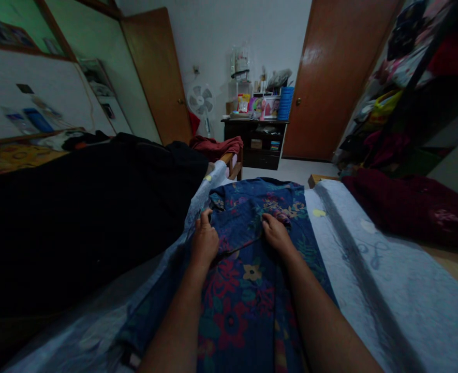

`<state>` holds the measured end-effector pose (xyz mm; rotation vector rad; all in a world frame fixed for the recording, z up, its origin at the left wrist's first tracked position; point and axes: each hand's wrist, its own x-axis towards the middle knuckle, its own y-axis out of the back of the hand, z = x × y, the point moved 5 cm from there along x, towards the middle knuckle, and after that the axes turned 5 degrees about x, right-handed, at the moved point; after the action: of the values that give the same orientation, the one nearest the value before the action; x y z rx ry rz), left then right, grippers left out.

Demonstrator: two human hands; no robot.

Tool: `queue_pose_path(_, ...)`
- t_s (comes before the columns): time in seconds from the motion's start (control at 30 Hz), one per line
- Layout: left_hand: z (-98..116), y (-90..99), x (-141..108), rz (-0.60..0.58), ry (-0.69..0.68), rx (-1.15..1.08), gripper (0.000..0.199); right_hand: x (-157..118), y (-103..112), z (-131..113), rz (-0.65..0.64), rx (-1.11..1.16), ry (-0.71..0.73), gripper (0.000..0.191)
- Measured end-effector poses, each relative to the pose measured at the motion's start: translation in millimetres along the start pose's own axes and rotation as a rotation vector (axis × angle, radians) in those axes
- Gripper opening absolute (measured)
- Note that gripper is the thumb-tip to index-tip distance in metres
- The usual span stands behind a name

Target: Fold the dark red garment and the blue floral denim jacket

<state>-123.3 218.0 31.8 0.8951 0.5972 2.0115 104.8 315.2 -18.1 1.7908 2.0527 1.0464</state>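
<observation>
A dark blue garment point(252, 272) with red, yellow and green flowers lies spread lengthwise on the bed point(353, 248). One of its sleeves point(236, 220) is folded across the upper part. My left hand point(205, 241) is closed on the fabric at the left side of that sleeve, its index finger partly raised. At the cuff end on the right, my right hand point(276, 234) pinches the cloth between thumb and fingers. Both forearms reach over the lower part of the garment and hide some of it. Its bottom edge runs out of view.
A large black cloth point(85, 223) is heaped on the left. To the right lies a maroon garment point(415, 207). Beyond the bed's foot are a reddish cloth point(217, 147), a white fan point(201, 101), a dark cabinet point(252, 155) with several items, and hanging clothes point(395, 77).
</observation>
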Motion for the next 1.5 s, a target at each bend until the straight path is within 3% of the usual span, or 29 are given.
queue_pose_path(0.13, 9, 8.5, 8, 0.017, -0.060, -0.005, 0.041, -2, -3, -7, -0.121, -0.149, -0.014, 0.039)
queue_pose_path(0.3, 29, 21.2, 22, 0.064, -0.186, 0.028, 0.045, -5, -6, -11, -0.175, -0.251, 0.005, 0.040)
queue_pose_path(0.5, 51, 44.6, 45, 0.121, -0.205, 0.388, 0.043, -11, -11, -15, -0.247, -0.293, -0.011, 0.051)
queue_pose_path(0.63, 57, 47.1, 60, 0.102, -0.202, 0.555, 0.043, -15, -18, -20, -0.337, -0.331, 0.012, 0.054)
queue_pose_path(0.77, 60, 31.1, 65, 0.052, -0.196, 0.695, 0.039, -19, -22, -26, -0.377, -0.352, 0.042, 0.055)
queue_pose_path(0.93, 78, -5.0, 47, 0.062, -0.312, 0.699, 0.039, -21, -28, -32, -0.425, -0.264, 0.124, 0.054)
queue_pose_path(1.0, 82, -27.4, 37, -0.052, -0.404, 0.650, 0.040, -19, -31, -31, -0.427, -0.216, 0.147, 0.055)
queue_pose_path(1.07, 77, -52.3, 28, -0.254, -0.458, 0.596, 0.039, -16, -31, -29, -0.405, -0.125, 0.170, 0.054)
queue_pose_path(1.17, 61, -83.0, 15, -0.551, -0.447, 0.511, 0.039, -7, -17, -22, -0.276, 0.142, 0.142, 0.048)
queue_pose_path(1.23, 53, -94.5, 8, -0.628, -0.450, 0.469, 0.043, 0, 6, -12, -0.043, 0.312, 0.067, 0.043)
queue_pose_path(1.37, 47, -102.3, 2, -0.587, -0.453, 0.443, 0.052, 0, 57, 19, 0.496, 0.409, -0.141, 0.033)
queue_pose_path(1.43, 49, -103.6, 2, -0.557, -0.461, 0.444, 0.053, -4, 70, 38, 0.649, 0.438, -0.269, 0.032)
queue_pose_path(1.5, 52, -104.0, 1, -0.527, -0.472, 0.461, 0.049, -6, 73, 55, 0.715, 0.473, -0.374, 0.033)
